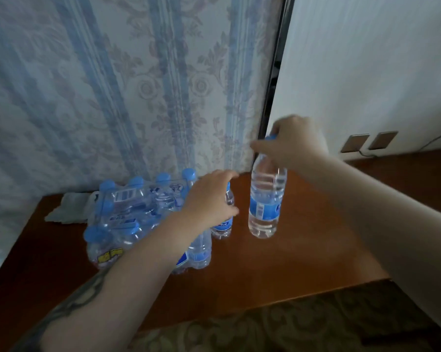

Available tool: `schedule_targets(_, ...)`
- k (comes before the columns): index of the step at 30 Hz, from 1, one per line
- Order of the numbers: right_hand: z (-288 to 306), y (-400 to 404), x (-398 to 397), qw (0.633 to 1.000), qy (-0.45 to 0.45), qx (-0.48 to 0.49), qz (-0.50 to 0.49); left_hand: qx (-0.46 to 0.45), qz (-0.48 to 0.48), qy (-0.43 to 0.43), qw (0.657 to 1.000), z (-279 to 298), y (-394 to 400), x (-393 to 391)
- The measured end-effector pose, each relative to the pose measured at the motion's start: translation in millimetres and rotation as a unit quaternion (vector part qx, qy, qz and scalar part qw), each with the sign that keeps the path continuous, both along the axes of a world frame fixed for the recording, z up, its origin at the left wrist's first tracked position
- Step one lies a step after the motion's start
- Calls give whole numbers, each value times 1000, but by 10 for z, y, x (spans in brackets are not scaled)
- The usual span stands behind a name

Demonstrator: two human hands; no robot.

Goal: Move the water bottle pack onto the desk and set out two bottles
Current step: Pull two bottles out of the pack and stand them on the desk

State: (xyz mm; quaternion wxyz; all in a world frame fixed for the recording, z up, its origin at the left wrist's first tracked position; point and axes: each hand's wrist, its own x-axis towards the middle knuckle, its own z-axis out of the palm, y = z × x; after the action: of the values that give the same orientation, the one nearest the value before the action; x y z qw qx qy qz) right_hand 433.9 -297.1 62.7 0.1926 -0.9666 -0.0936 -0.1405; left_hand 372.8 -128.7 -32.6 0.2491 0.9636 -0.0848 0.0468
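The shrink-wrapped pack of blue-capped water bottles point(138, 219) lies on the brown wooden desk point(277, 270) at its left side. Right of the pack a small bottle point(224, 224) stands upright on the desk, and my left hand point(209, 199) wraps its upper part. Further right, my right hand point(293, 141) grips the blue cap of a larger clear bottle point(266, 201) with a blue label. This bottle is upright, with its base at or just above the desk top; contact is unclear.
A crumpled white plastic bag point(67, 207) lies behind the pack at the desk's back left. Patterned curtains point(138, 85) hang behind the desk. Two wall sockets point(369, 141) sit on the white wall at right. Patterned carpet point(265, 329) lies below the desk's front edge.
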Motion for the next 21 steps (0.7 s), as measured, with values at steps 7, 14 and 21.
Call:
schedule_targets(7, -1095, -545, 161, 986, 164, -29, -11, -15, 130, 63, 989, -296, -242, 314)
schedule_targets(14, -1104, -641, 438, 969, 229, -83, 46, -55, 250, 72, 964, -311, -355, 365)
schedule_targets(21, -865, -751, 479, 911, 315, -212, 163, -79, 226, 74, 968, -264, -518, 331)
